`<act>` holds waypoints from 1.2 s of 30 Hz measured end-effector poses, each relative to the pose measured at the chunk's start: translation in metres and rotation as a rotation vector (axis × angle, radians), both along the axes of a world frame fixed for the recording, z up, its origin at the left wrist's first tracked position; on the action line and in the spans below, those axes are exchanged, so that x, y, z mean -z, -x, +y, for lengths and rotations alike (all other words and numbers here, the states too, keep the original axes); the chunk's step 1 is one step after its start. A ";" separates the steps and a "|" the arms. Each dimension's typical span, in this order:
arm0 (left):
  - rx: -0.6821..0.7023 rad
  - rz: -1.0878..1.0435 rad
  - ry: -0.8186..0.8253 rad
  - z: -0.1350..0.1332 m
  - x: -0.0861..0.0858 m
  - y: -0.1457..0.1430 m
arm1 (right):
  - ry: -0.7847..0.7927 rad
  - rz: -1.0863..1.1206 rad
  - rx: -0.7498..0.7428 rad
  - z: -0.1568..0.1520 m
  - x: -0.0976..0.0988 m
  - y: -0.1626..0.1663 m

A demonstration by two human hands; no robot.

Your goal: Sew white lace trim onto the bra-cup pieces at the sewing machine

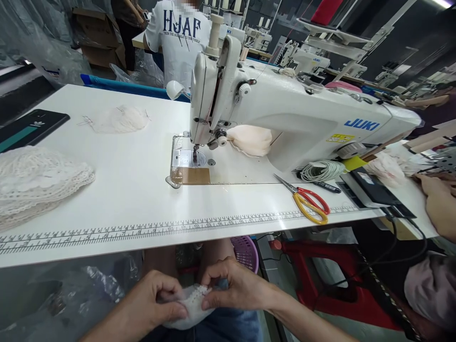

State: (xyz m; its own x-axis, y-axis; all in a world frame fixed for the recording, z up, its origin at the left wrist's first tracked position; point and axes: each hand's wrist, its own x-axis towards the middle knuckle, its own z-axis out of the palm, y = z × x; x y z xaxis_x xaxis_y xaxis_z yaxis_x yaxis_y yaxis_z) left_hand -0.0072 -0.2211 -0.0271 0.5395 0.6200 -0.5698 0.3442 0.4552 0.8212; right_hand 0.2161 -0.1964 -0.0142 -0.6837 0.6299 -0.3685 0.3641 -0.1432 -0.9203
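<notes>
Low over my lap, below the table's front edge, a small piece of white lace-trimmed fabric (190,308) is held between both hands. My left hand (156,299) pinches its left side between thumb and fingers. On the lace edge at the right, my right hand (228,287) has thumb and forefinger closed. Above them on the table stands a white JUKI sewing machine (302,109), its needle and presser foot (195,154) over the metal plate with no fabric under them. A peach-coloured fabric piece (251,140) lies behind the needle, under the machine's arm.
Scissors (309,202) with red and yellow handles lie near the front edge, by a coil of cord (322,170). Stacked lace pieces (39,183), a dark phone-like case (33,127) and a sheer piece (121,118) lie left. Co-workers sit behind and at right. A purple basket (246,254) stands below.
</notes>
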 end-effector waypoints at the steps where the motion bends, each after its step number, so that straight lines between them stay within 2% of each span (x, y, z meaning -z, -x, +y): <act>1: -0.005 0.001 0.001 -0.001 0.001 0.001 | -0.019 0.001 -0.010 0.000 0.000 0.000; 13: 0.005 0.065 -0.008 -0.004 0.003 0.004 | -0.051 0.035 0.017 -0.007 0.011 0.008; 18: 0.041 -0.019 -0.021 -0.001 0.000 -0.003 | -0.062 -0.017 -0.002 -0.007 0.008 0.008; 24: 0.000 0.074 -0.017 0.000 0.002 -0.015 | -0.099 -0.073 -0.006 -0.009 0.004 0.006; 32: -0.067 -0.021 0.128 -0.007 0.012 -0.011 | 0.025 0.055 0.030 -0.010 0.008 0.001; 36: -0.070 0.000 0.118 -0.006 0.010 -0.015 | 0.030 0.043 0.042 -0.011 0.008 0.003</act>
State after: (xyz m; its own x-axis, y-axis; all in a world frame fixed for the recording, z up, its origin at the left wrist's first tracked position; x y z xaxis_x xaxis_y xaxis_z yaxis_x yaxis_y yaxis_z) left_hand 0.0080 -0.2275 -0.0373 0.4975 0.5843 -0.6412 0.3085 0.5717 0.7603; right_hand 0.2127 -0.2076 -0.0227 -0.6724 0.6475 -0.3587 0.3178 -0.1852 -0.9299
